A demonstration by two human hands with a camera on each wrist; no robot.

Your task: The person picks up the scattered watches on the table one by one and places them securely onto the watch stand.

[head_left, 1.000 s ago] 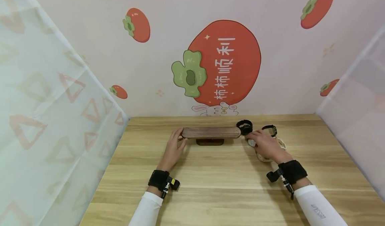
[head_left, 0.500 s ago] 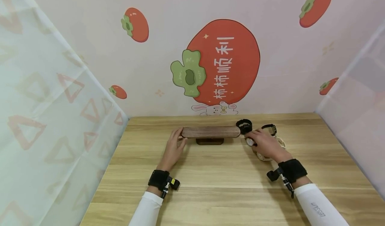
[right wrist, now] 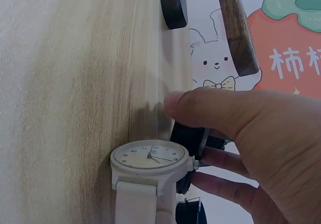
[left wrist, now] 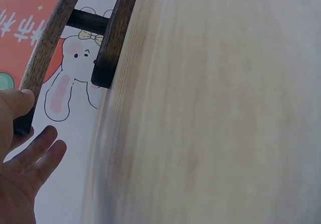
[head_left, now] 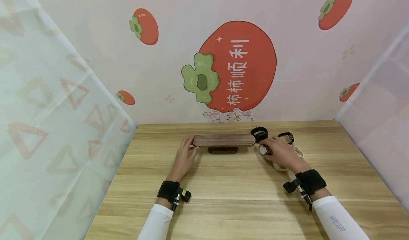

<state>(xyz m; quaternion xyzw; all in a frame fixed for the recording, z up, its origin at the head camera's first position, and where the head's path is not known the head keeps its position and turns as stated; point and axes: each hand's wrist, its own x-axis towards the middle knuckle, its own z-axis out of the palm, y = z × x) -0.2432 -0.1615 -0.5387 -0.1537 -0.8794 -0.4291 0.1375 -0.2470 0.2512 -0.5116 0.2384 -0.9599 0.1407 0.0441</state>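
A dark wooden watch stand (head_left: 223, 140) stands at the back of the table, its long bar raised above a small base (left wrist: 115, 38). My left hand (head_left: 183, 160) holds the bar's left end, thumb on the near side and a finger behind. Beyond the bar's right end, my right hand (head_left: 282, 154) pinches a dark-strapped wristwatch (head_left: 263, 150) with a pale dial. In the right wrist view, its dark strap (right wrist: 188, 136) shows between thumb and fingers; the rest is hidden. Just beside that hand lies a white wristwatch (right wrist: 148, 158), partly covered in the head view.
Next to the bar's right end is a black watch (head_left: 259, 134). Another black watch (head_left: 286, 137) with a squarish face lies behind my right hand. The wooden table (head_left: 223, 197) meets a printed backdrop (head_left: 172, 73) at its rear edge.
The watch in my right hand has shifted slightly left, and more of its dial and dark strap shows. My left hand and the stand stay put.
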